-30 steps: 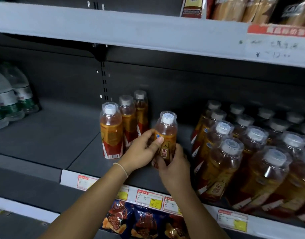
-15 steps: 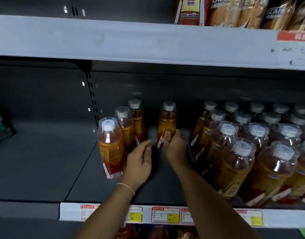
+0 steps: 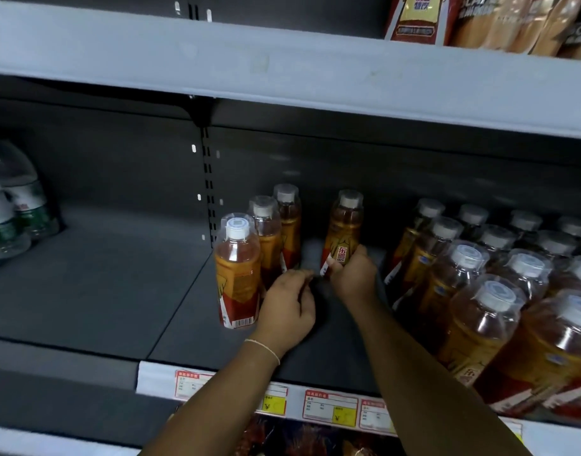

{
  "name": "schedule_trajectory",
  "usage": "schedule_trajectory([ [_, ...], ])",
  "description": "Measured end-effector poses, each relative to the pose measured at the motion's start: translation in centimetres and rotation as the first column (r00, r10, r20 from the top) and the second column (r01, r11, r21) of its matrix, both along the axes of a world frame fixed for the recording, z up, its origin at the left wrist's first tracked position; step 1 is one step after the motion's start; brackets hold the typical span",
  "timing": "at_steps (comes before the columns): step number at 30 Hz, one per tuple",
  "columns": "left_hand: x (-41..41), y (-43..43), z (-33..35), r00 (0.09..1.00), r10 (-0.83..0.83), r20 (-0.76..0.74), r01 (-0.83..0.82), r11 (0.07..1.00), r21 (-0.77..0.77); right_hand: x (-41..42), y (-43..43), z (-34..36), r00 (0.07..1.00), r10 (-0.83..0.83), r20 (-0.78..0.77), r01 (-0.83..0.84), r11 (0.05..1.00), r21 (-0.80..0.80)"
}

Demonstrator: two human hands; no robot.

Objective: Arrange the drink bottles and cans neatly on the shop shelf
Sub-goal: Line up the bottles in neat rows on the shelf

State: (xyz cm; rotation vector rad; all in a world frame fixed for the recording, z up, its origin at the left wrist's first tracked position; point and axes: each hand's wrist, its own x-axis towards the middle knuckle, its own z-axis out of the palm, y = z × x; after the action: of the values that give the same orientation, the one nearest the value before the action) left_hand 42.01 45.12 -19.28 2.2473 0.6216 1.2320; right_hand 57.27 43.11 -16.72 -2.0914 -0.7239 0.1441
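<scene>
The bottle [image 3: 343, 232] now stands further back, just right of the row of three bottles [image 3: 267, 232]. The right hand [image 3: 353, 278] grips it alone, while the left hand [image 3: 287, 311] has let go and is empty. A second row is probably starting.

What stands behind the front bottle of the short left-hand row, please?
A second bottle and a third bottle, in line. The front bottle and the left hand cover their bases.

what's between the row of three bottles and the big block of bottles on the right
Head view: one lone bottle, gripped low by the right hand, with the left hand beside it; otherwise bare shelf.
</scene>
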Motion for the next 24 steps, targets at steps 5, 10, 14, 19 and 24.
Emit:
schedule_trajectory([
  [5,-1.9,-1.8,2.4,0.993,-0.055,0.107,0.033,0.980,0.197,-1.3,-1.5,0.8,0.999,0.032,0.023,-0.032,0.999,0.024],
  [10,-6.5,-1.7,4.6,0.934,0.070,0.351,-0.183,0.937,0.299,-4.2,-3.8,0.5,0.979,0.107,0.171,-0.138,0.973,0.184],
  [14,-8.7,0.2,4.9,0.892,0.250,0.376,-0.326,0.933,0.154,-6.4,-4.5,0.2,0.962,0.190,0.198,-0.227,0.957,0.183],
  [19,-9.3,2.2,2.6,0.909,0.370,0.193,-0.316,0.912,-0.264,-8.7,-4.5,-0.2,0.929,0.337,0.153,-0.364,0.908,0.206],
  [24,-9.7,2.4,0.7,0.957,0.252,0.143,-0.121,0.796,-0.593,-10.3,-4.4,-1.3,0.847,0.531,0.022,-0.525,0.828,0.196],
])
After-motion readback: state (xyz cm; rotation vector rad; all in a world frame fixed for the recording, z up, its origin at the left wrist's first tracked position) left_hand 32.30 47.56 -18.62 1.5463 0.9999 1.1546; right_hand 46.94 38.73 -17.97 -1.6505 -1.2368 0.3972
